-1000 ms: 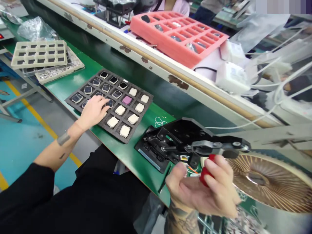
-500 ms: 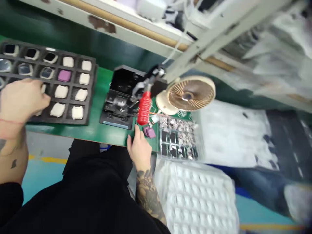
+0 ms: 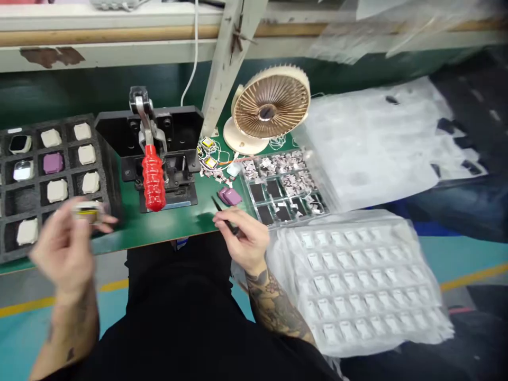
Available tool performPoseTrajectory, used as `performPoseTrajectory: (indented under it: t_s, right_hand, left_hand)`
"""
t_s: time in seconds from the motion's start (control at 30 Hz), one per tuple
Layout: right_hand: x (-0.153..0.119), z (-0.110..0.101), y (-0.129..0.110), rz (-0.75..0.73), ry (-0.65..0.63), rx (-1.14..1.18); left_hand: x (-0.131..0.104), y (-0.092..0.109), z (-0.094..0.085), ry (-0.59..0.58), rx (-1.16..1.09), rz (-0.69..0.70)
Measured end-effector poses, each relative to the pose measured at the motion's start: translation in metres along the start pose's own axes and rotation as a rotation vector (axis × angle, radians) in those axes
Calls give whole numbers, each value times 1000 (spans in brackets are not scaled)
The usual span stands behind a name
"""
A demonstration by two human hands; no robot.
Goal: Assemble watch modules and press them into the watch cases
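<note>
My left hand (image 3: 65, 248), a little blurred, pinches a pale smartwatch case (image 3: 88, 206) whose open side shows a yellow part. It is raised in front of the black foam tray (image 3: 21, 201), which holds cream watch cases (image 3: 57, 190), a purple one (image 3: 53, 163) and some with dark screens. Between the fingers of my right hand (image 3: 248, 238) is a thin black tool, apparently tweezers (image 3: 218, 204), its tip pointing up and left. Close to that tip lie small purple cases (image 3: 230, 196) on the green bench (image 3: 178, 222).
A black toggle-clamp press with a red handle (image 3: 154, 182) stands at centre left. Behind the purple cases are wired yellow parts (image 3: 209, 161) and a fan (image 3: 270, 106). To the right are a clear divided box of small parts (image 3: 286, 188) and a bagged white tray (image 3: 357, 286).
My left hand has come out of the foam tray with a watch case in it. My right hand has picked up the black tool. The view has turned to the right.
</note>
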State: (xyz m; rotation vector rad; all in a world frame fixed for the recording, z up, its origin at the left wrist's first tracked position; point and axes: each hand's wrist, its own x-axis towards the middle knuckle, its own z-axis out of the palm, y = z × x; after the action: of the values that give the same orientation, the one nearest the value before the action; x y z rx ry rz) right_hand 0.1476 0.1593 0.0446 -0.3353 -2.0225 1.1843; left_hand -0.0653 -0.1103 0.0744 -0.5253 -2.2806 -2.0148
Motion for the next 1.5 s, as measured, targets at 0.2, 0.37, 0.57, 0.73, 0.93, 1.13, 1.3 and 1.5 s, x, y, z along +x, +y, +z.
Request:
performPoseTrajectory:
  t_s: [0.2,0.37,0.57,0.73,0.93,1.13,1.3,1.5]
  right_hand:
    - [-3,18,20,79,-49,-245]
    - [-13,35,14,138,117,89]
    - [-16,61,16,127,135,205]
    - [-18,66,22,183,121,144]
    - [-12,73,28,443,142,318]
    - [-23,61,22,421,41,458]
    - [-23,56,28,351,291,264]
    - [-17,58,29,477,207,456]
  left_hand:
    - [-46,-17,115,-499,-457,-400]
    - [-51,-40,128,-528,-475,-457]
    - [-61,-44,127,-519,-449,-421]
    - [-63,-49,127,-515,-443,-413]
    - [-61,-51,123,-568,-462,-402]
    - [-61,-50,124,-508,-464,-398]
    - [-62,-50,128,-454,-491,-434]
    - [-54,-47,122,-459,-555,-485]
